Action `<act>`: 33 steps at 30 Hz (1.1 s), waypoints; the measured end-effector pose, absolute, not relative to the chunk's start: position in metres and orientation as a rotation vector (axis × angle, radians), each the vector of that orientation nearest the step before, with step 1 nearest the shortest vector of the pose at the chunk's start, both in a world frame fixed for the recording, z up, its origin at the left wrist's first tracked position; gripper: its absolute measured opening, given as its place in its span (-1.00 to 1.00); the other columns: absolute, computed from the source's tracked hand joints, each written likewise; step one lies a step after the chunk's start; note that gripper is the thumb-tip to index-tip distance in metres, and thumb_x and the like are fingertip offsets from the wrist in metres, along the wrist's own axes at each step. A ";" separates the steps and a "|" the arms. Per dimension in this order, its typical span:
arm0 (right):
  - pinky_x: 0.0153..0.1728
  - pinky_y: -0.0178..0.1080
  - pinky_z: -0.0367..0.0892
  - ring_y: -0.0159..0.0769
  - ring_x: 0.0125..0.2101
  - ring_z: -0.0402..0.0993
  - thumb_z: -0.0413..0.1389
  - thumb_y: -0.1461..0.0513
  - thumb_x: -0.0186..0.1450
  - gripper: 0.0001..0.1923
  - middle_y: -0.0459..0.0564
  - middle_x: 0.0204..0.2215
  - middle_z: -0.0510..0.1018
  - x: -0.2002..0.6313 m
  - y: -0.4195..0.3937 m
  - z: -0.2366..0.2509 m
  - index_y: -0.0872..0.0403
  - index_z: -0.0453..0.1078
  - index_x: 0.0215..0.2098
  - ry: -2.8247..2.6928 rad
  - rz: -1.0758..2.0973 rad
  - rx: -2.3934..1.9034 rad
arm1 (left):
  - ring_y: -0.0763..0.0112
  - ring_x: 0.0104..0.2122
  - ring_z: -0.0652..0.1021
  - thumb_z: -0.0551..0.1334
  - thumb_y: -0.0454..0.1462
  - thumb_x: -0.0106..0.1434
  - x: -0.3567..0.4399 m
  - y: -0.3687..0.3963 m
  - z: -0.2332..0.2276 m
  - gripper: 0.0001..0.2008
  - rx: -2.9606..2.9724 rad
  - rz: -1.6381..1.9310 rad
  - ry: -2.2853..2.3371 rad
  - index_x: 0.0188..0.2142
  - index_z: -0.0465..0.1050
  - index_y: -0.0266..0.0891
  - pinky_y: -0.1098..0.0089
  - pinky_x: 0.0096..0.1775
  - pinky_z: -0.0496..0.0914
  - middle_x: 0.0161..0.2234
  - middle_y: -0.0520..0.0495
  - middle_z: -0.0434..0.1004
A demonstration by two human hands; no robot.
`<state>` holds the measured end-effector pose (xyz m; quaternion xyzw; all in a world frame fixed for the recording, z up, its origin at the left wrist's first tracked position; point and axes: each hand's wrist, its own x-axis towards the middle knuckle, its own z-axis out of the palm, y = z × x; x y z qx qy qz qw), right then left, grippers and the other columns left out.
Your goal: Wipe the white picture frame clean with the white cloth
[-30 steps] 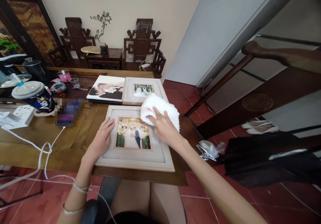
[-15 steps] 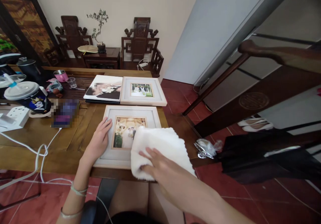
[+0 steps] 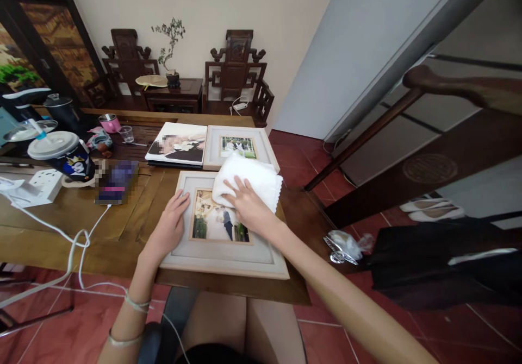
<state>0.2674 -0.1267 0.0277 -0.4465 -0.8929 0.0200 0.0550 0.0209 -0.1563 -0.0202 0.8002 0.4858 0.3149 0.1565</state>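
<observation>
A square picture frame [image 3: 228,261] lies flat near the front edge of a brown wooden table [image 3: 128,252], directly before the seated person. Its rim is slim, pale wood; inside is a broad, whitish-grey mat, and at the centre a nearly square photograph [image 3: 214,225] edged by a thin tan border. The photograph shows a couple, one in a wide white gown, one in a dark suit, with warm golden decoration above and green foliage at the sides.

A fluffy white cloth [image 3: 248,174] with a scalloped edge covers the frame's far right corner and part of the photograph. The right hand [image 3: 247,206] rests on the cloth, fingers spread over it; whether they also pinch a fold cannot be told. The left hand [image 3: 169,225], apart from the right, lies open on the frame's left border.

Just beyond, side by side, are a glossy print [image 3: 175,144] of a dark outfit with white flowers, and a second pale frame [image 3: 263,144] holding a smaller outdoor picture. To the left are a pixelated phone [image 3: 116,182] on a white cable, a dark lidded cup [image 3: 73,163] with a straw, and a pink mug [image 3: 110,123]. Carved dark chairs [image 3: 236,65] stand against the wall.
</observation>
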 end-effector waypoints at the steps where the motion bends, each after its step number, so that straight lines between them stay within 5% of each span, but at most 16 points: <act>1: 0.23 0.23 -0.13 0.14 0.30 -0.16 -0.03 0.55 0.08 -0.37 0.27 0.27 0.13 0.267 -0.132 0.029 0.24 0.33 0.13 -2.750 0.058 -1.338 | 0.20 0.29 0.14 -0.06 -0.45 0.27 0.021 -0.156 -0.020 -0.51 2.284 0.909 1.393 0.16 0.31 -0.29 -0.02 0.24 0.11 0.20 -0.22 0.29; 11: 0.20 0.14 0.09 0.08 0.26 0.02 -0.04 0.54 0.05 -0.34 0.15 0.26 0.19 0.277 -0.250 0.081 0.10 0.35 0.10 -3.012 0.586 -1.127 | 0.18 0.28 0.16 -0.06 -0.42 0.28 0.024 -0.157 -0.019 -0.53 2.269 0.927 1.426 0.16 0.31 -0.35 0.00 0.24 0.12 0.19 -0.26 0.31; 19: 0.25 0.12 -0.06 0.00 0.31 -0.14 -0.08 0.58 0.02 -0.31 0.15 0.28 0.16 0.268 -0.180 0.040 0.15 0.36 0.10 -2.765 0.310 -1.235 | 0.19 0.29 0.15 -0.06 -0.42 0.29 0.021 -0.155 -0.022 -0.53 2.265 0.933 1.380 0.15 0.32 -0.30 -0.01 0.24 0.11 0.20 -0.23 0.30; 25: 0.18 0.38 -0.21 0.21 0.30 -0.25 -0.04 0.54 0.10 -0.37 0.18 0.30 0.08 0.262 -0.119 0.023 0.16 0.33 0.13 -2.726 -0.053 -1.376 | 0.21 0.28 0.15 -0.06 -0.41 0.30 0.022 -0.156 -0.019 -0.54 2.262 0.942 1.384 0.15 0.31 -0.27 -0.01 0.24 0.12 0.20 -0.20 0.31; 33: 0.18 0.30 -0.05 0.18 0.29 -0.16 -0.07 0.56 0.04 -0.30 0.11 0.30 0.11 0.260 -0.205 0.059 0.08 0.36 0.11 -2.980 0.414 -1.212 | 0.21 0.28 0.17 -0.06 -0.40 0.31 0.024 -0.156 -0.021 -0.55 2.255 0.960 1.405 0.15 0.32 -0.31 0.01 0.24 0.14 0.18 -0.24 0.32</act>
